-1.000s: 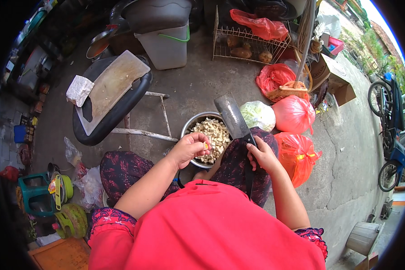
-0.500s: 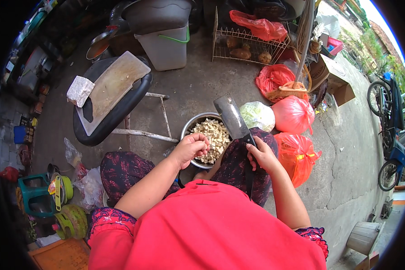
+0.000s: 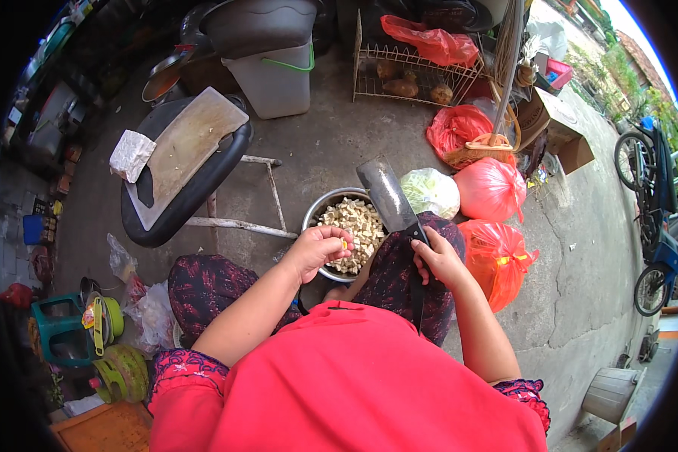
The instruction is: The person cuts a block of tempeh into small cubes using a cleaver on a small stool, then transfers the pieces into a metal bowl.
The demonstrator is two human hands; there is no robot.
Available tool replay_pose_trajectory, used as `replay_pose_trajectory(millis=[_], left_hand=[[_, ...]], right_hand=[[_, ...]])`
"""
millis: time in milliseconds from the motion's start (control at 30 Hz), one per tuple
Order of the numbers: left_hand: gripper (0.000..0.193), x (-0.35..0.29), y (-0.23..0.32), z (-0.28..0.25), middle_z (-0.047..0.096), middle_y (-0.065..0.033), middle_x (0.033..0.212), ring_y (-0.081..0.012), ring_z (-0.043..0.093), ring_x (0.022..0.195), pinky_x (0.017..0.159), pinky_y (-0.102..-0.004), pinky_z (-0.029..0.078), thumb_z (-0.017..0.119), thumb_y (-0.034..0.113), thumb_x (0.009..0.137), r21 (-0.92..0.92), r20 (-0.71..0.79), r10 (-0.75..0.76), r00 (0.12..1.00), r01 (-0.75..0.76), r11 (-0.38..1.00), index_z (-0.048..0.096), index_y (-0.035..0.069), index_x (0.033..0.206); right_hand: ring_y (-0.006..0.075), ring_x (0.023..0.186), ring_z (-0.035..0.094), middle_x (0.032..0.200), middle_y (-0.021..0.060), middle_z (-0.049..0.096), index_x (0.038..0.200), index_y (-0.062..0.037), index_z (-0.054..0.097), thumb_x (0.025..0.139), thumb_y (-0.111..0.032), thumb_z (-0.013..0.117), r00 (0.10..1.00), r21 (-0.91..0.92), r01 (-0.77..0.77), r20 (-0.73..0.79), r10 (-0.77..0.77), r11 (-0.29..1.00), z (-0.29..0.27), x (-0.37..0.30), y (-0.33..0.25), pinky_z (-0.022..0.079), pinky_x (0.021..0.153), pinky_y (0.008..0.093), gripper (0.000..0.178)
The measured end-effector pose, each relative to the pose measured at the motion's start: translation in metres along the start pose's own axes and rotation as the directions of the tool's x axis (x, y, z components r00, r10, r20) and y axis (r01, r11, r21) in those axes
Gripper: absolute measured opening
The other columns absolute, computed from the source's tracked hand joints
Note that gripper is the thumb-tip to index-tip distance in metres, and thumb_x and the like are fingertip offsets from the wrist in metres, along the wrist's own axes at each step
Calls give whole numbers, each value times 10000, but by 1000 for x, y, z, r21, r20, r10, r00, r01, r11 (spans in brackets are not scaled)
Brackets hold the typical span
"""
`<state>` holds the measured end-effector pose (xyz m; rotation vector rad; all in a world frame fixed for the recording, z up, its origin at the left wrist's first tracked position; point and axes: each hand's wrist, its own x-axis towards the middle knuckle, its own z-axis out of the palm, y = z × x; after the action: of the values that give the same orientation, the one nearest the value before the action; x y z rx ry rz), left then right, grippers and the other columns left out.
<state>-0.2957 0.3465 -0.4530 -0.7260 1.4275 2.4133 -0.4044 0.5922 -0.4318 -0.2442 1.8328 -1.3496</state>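
My right hand is closed round the black handle of a cleaver, whose broad grey blade points up and to the left, over the right edge of the bowl. The fingers of my left hand are pinched on a small yellow piece, too small to name. Behind that hand, a round metal bowl sits between my knees. It holds many small pale, brown-edged cubes, perhaps tofu or tempeh.
A cutting board and a white block lie on a black-topped stool ahead left. Right of my knee sit a bagged pale green vegetable and red plastic bags. A wire rack and grey bin stand farther off.
My left hand's fingertips have turned slightly, and the yellow piece between them shows now. The cleaver and my right hand have hardly moved.
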Motion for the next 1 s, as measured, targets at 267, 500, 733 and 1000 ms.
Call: replay_pose_trajectory(millis=[267,500,733,1000], left_hand=[[77,4,-2,-6,615,-33,815,-88,584,718,636,-206,487,555,2,775,33,31,-7,999,6,999,575,54,828],[135,9,-1,-3,656,-73,925,-114,631,816,723,-208,527,554,8,832,96,-54,-59,997,64,993,619,18,950],[207,9,0,-4,639,-136,1016,-168,641,905,826,-239,534,520,-24,840,-35,-54,-92,994,90,995,603,-44,1029],[109,8,-2,-5,615,-45,819,-93,603,701,634,-189,510,496,-9,808,67,-101,-76,992,83,994,582,38,855]], right_hand=[[122,428,488,631,35,495,1088,-2,457,923,-207,514,1000,2,5,-2,-5,1000,0,0,-1,421,387,272,270],[122,430,482,637,36,491,1078,-15,450,926,-205,504,1000,4,14,12,-14,1000,0,-1,0,417,384,266,249],[118,439,477,645,34,486,1077,-32,444,921,-205,508,1000,-11,21,11,-21,1000,0,-1,-1,417,386,261,241],[119,443,483,642,33,488,1082,-27,447,919,-205,512,1000,-21,20,7,-20,1000,0,-2,-1,418,387,262,250]])
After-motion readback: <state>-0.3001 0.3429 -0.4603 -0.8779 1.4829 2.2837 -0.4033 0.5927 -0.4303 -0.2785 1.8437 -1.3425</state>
